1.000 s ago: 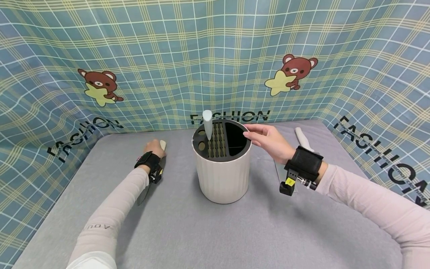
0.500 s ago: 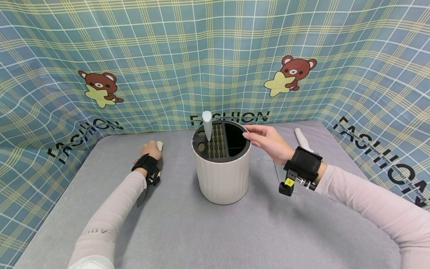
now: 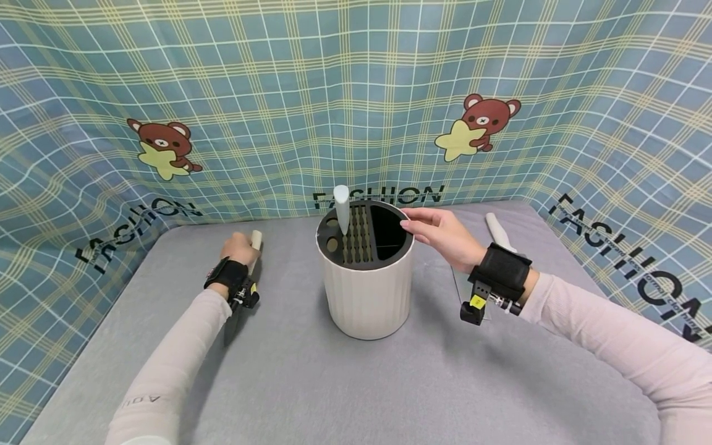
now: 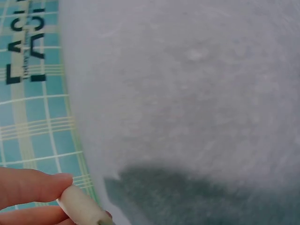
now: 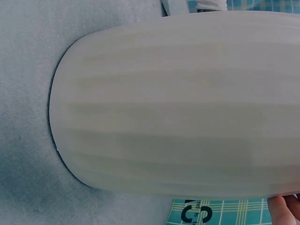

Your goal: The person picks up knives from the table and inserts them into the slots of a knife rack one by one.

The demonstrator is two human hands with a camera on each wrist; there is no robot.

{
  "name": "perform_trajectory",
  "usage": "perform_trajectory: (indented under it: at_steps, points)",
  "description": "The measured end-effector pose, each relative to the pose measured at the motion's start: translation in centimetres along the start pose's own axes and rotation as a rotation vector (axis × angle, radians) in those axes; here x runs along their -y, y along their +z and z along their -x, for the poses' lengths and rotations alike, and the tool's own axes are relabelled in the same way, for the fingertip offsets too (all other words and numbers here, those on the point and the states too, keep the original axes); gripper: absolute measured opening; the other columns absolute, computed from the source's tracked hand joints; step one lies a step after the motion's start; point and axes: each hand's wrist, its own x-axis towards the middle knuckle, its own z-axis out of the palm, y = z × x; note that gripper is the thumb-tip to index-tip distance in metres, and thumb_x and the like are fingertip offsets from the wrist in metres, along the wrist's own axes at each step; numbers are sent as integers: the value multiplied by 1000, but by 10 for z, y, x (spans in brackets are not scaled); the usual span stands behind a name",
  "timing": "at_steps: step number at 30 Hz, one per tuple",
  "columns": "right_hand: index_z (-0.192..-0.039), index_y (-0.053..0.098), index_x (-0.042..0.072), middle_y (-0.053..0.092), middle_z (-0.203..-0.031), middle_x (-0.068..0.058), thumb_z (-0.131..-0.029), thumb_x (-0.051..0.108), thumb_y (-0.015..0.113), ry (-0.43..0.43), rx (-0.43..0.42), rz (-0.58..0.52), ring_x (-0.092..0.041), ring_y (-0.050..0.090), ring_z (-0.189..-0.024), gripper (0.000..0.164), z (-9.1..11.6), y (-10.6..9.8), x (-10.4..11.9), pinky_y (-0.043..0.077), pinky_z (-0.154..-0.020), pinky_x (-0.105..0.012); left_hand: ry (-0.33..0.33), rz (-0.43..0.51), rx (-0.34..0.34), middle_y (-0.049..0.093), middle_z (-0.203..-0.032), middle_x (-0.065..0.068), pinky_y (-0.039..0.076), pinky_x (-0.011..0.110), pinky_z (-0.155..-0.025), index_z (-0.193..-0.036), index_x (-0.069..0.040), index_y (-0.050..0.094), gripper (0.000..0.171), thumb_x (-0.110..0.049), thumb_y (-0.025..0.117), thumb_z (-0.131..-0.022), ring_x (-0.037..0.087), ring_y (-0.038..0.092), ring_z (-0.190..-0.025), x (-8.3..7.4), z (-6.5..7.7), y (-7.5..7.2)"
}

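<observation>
In the head view my left hand point(image 3: 239, 248) grips a knife by its cream handle point(image 3: 256, 240), and the dark blade point(image 3: 230, 324) shows partly below the wrist. The left wrist view has the thumb and fingers pinching that handle point(image 4: 80, 206). A white ribbed knife block point(image 3: 367, 303) with a dark slotted top stands mid-table. One white-handled knife point(image 3: 342, 207) stands in it, on the left of the top. My right hand point(image 3: 447, 238) touches the block's right rim with fairly straight fingers; in the right wrist view, fingertips point(image 5: 281, 211) touch the block's side point(image 5: 187, 108).
Another knife lies on the grey tabletop point(image 3: 356, 395) at the right, its white handle point(image 3: 497, 232) beyond my right wrist and its blade partly hidden below it. A plaid curtain point(image 3: 367, 93) with bear prints closes off the back and sides.
My left hand has moved a little left with the knife, and more of the handle shows now. The right hand stays at the rim; the view has shifted slightly.
</observation>
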Motion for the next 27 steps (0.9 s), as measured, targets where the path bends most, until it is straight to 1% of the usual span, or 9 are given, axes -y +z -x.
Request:
perform_trajectory:
  at_steps: [1,3,4,7,10,17,20,24,27]
  points:
    - [-148,34,-3,33,-153,-20,-101,15,52,1,0,1,-31,35,-140,53,0,0,0,31,-119,-35,1,12,-8,67,-80,25,47,31,-51,-86,8,69,16,-7,64,-88,31,59,-63,1,1,-2]
    - [-148,33,-3,32,-154,-20,-101,16,52,1,2,5,-31,35,-140,54,0,0,0,30,-120,-35,-8,46,-18,68,-94,30,53,35,-55,-101,10,70,23,-9,64,-89,36,63,-72,2,3,-6]
    - [-148,33,-3,32,-154,-20,-101,16,52,1,1,6,-31,35,-140,54,1,0,1,30,-120,-35,-17,66,-22,67,-101,31,56,38,-58,-109,11,68,28,-9,64,-90,39,64,-78,2,5,-8]
    - [-148,33,-3,32,-154,-20,-101,16,51,2,-2,9,-32,34,-140,54,1,0,1,29,-120,-35,-41,112,-24,63,-112,33,60,46,-69,-121,11,63,37,-12,64,-91,43,64,-91,4,8,-13]
    - [-148,33,-3,33,-153,-20,-101,16,52,3,-5,9,-32,35,-140,54,1,1,2,30,-120,-35,-57,143,-30,63,-114,33,60,48,-75,-125,10,61,40,-13,63,-92,44,64,-96,5,11,-17]
    - [-148,34,-3,34,-153,-19,-101,14,51,12,-13,18,-31,36,-139,52,-1,1,1,31,-119,-34,-94,230,-57,62,-119,31,59,50,-81,-128,6,60,41,-15,63,-93,44,63,-102,5,20,-26]
    - [-148,34,-3,35,-152,-20,-101,14,51,10,-14,28,-31,36,-139,52,0,1,1,31,-119,-35,-61,276,-82,62,-119,31,58,51,-85,-128,7,59,41,-14,64,-92,44,63,-103,4,24,-34]
    - [-148,34,-4,34,-153,-21,-101,16,52,8,-12,31,-32,35,-139,53,1,2,3,31,-120,-35,-9,370,-126,61,-119,32,58,49,-87,-128,8,59,41,-10,64,-92,44,62,-105,-1,31,-44]
    - [-148,34,-4,33,-153,-21,-101,16,52,10,-15,30,-32,35,-140,54,1,2,3,30,-120,-36,13,439,-144,61,-122,31,59,46,-88,-131,6,57,42,-8,63,-93,42,62,-108,-6,37,-51]
